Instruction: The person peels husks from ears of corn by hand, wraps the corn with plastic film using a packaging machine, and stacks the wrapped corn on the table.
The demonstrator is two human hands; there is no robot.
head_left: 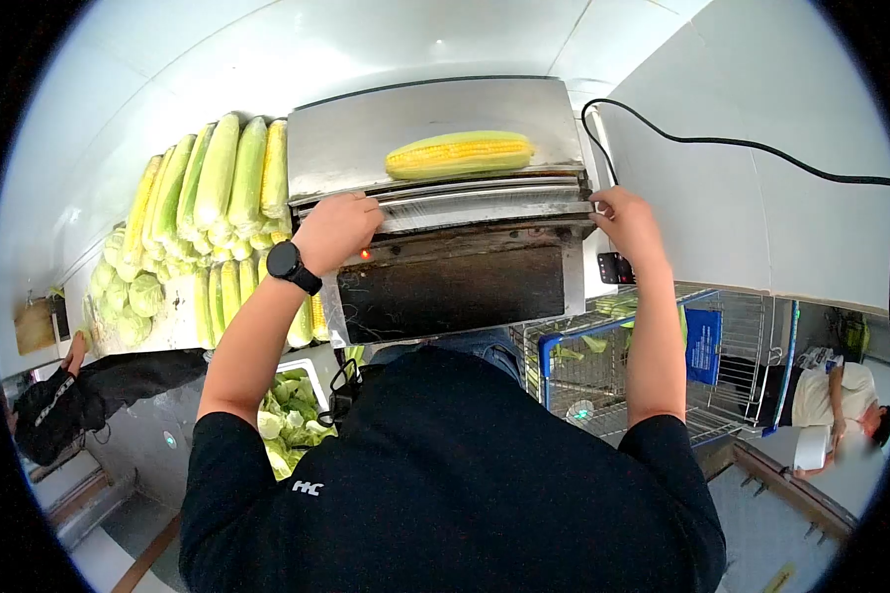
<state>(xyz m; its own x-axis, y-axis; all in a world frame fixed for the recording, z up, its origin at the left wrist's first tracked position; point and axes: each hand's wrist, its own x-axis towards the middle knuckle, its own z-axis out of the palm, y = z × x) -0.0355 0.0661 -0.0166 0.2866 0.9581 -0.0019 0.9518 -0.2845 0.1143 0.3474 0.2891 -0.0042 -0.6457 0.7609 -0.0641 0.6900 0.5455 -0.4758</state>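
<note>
A film wrapping machine (435, 114) with a metal top stands before me. Across its middle runs a shiny strip of plastic film (485, 205). My left hand (341, 232), with a dark watch on the wrist, is closed at the strip's left part, fingertips on the film. At the other end my right hand (627, 222) pinches the film's edge between thumb and fingers. An ear of corn (460, 153), partly husked with yellow kernels showing, lies on the metal top behind the film. Nearest my body is the machine's dark, worn plate (455, 294).
Stacked corn ears (218, 178) and round green vegetables (129, 296) fill the left counter. A bin of green leaves (292, 420) sits below. At right are a shopping cart (613, 371) and a black cable (742, 143). Another person (831, 400) stands far right; someone's arm (72, 356) shows far left.
</note>
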